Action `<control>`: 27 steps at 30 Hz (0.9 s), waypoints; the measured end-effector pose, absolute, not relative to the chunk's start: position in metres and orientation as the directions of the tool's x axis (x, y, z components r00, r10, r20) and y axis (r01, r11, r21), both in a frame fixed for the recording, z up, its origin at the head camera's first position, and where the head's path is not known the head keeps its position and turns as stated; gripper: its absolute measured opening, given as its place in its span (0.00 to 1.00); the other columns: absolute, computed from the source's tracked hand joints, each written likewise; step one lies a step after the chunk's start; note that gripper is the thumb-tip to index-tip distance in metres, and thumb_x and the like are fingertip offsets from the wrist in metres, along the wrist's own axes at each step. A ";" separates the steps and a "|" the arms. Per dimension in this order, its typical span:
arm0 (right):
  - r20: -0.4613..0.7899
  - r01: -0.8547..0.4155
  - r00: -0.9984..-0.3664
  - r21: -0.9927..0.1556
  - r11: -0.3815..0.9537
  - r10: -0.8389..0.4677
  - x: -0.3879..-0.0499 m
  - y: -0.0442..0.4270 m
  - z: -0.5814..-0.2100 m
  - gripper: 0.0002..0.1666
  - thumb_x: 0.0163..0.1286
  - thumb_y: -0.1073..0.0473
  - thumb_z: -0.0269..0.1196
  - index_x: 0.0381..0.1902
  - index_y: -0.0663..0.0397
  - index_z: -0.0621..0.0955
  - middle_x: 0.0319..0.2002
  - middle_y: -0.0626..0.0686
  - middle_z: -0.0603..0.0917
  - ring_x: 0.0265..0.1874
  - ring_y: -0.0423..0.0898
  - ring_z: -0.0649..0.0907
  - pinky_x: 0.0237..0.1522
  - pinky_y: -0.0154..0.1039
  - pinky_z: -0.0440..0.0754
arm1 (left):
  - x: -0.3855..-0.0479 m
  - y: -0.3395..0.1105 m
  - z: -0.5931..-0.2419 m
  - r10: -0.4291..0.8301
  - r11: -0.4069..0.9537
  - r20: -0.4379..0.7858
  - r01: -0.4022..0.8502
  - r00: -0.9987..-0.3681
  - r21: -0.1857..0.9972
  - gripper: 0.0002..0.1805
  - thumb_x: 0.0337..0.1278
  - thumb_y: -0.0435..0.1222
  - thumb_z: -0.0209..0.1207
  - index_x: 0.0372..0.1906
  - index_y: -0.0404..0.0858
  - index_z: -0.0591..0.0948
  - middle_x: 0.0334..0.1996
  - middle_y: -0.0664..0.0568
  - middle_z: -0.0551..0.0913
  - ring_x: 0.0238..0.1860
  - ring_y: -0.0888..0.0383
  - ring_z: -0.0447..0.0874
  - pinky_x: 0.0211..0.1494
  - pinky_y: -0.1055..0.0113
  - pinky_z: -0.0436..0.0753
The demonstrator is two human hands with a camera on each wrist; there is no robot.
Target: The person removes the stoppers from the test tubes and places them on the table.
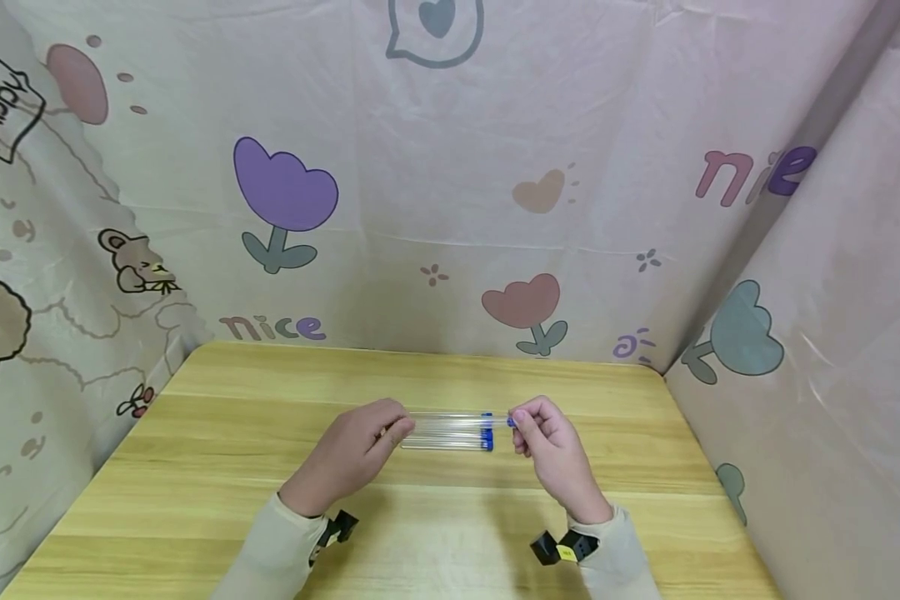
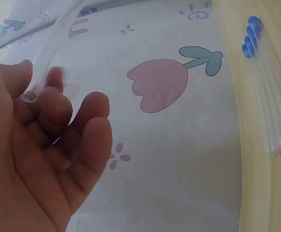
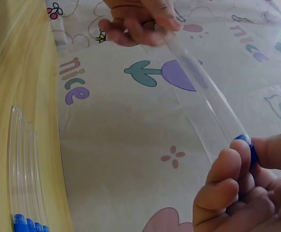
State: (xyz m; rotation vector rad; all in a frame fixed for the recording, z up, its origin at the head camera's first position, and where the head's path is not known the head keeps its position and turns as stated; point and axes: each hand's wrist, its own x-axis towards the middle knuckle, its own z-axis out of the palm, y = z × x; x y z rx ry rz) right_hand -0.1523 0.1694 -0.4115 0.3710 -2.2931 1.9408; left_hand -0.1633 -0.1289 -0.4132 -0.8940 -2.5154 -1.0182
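Between the two hands is a clear tube (image 3: 205, 99) with a blue cap (image 3: 249, 147), raised over the table. The right hand (image 1: 558, 454) pinches the capped end between thumb and index finger. At the other end, the left hand (image 1: 360, 454) holds the rounded tip between thumb and fingers; in the left wrist view this hand (image 2: 49, 135) has its fingers bent. Several similar tubes (image 1: 446, 446) with blue caps (image 1: 487, 442) lie side by side on the table beneath, caps toward the right; the left wrist view shows these tubes (image 2: 275, 106) too.
The wood-grain table (image 1: 270, 392) is bordered at the back and both sides by a printed curtain (image 1: 420, 167) with flowers and letters. A small black device is strapped at each wrist, over pale sleeves (image 1: 273, 542).
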 end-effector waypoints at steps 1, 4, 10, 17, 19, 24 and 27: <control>0.239 -0.251 -0.966 -0.956 0.150 -0.097 -0.153 0.170 -0.411 0.10 0.83 0.61 0.54 0.43 0.64 0.78 0.30 0.58 0.79 0.28 0.42 0.79 0.31 0.34 0.81 | -0.163 -0.129 -0.413 0.428 0.560 0.463 0.630 -0.776 0.538 0.06 0.77 0.43 0.57 0.40 0.49 0.81 0.29 0.68 0.75 0.28 0.71 0.73 0.33 0.73 0.78; 0.198 -0.204 -0.979 -0.971 0.129 -0.054 -0.154 0.170 -0.410 0.11 0.83 0.60 0.55 0.42 0.64 0.78 0.30 0.60 0.78 0.26 0.42 0.78 0.30 0.33 0.80 | -0.163 -0.128 -0.411 0.403 0.568 0.461 0.611 -0.791 0.552 0.13 0.71 0.42 0.65 0.56 0.46 0.84 0.40 0.63 0.85 0.37 0.68 0.83 0.39 0.72 0.84; 0.140 -0.143 -0.989 -0.985 0.094 -0.045 -0.154 0.171 -0.409 0.12 0.82 0.59 0.56 0.43 0.65 0.77 0.27 0.56 0.79 0.23 0.43 0.78 0.27 0.32 0.79 | -0.164 -0.128 -0.410 0.396 0.577 0.553 0.667 -0.733 0.471 0.12 0.61 0.38 0.72 0.49 0.45 0.86 0.38 0.62 0.86 0.37 0.70 0.82 0.36 0.73 0.84; 0.149 -0.154 -0.987 -0.983 0.096 -0.056 -0.154 0.170 -0.411 0.10 0.81 0.62 0.56 0.46 0.64 0.81 0.29 0.56 0.81 0.26 0.44 0.81 0.29 0.34 0.83 | -0.165 -0.128 -0.411 0.405 0.600 0.603 0.697 -0.687 0.392 0.11 0.59 0.37 0.73 0.46 0.44 0.88 0.35 0.64 0.85 0.33 0.72 0.79 0.33 0.76 0.81; 0.146 -0.150 -0.988 -0.985 0.088 -0.056 -0.154 0.170 -0.411 0.10 0.81 0.62 0.57 0.44 0.66 0.81 0.31 0.57 0.82 0.28 0.45 0.82 0.30 0.35 0.84 | -0.166 -0.128 -0.411 0.408 0.609 0.609 0.700 -0.680 0.374 0.11 0.59 0.37 0.73 0.46 0.44 0.88 0.34 0.64 0.85 0.32 0.72 0.79 0.33 0.77 0.81; 0.140 -0.142 -0.989 -0.987 0.068 -0.037 -0.156 0.170 -0.414 0.09 0.80 0.62 0.58 0.44 0.66 0.79 0.32 0.62 0.82 0.27 0.45 0.82 0.28 0.35 0.84 | -0.165 -0.129 -0.411 0.416 0.608 0.612 0.706 -0.673 0.363 0.11 0.58 0.37 0.74 0.45 0.45 0.89 0.35 0.65 0.85 0.33 0.72 0.80 0.32 0.77 0.80; 0.141 -0.142 -0.990 -0.988 0.066 -0.021 -0.157 0.170 -0.415 0.09 0.80 0.62 0.59 0.44 0.66 0.78 0.31 0.64 0.81 0.25 0.44 0.82 0.27 0.35 0.84 | -0.165 -0.129 -0.411 0.419 0.593 0.602 0.707 -0.679 0.385 0.11 0.57 0.38 0.75 0.46 0.46 0.89 0.35 0.65 0.85 0.34 0.69 0.81 0.32 0.77 0.81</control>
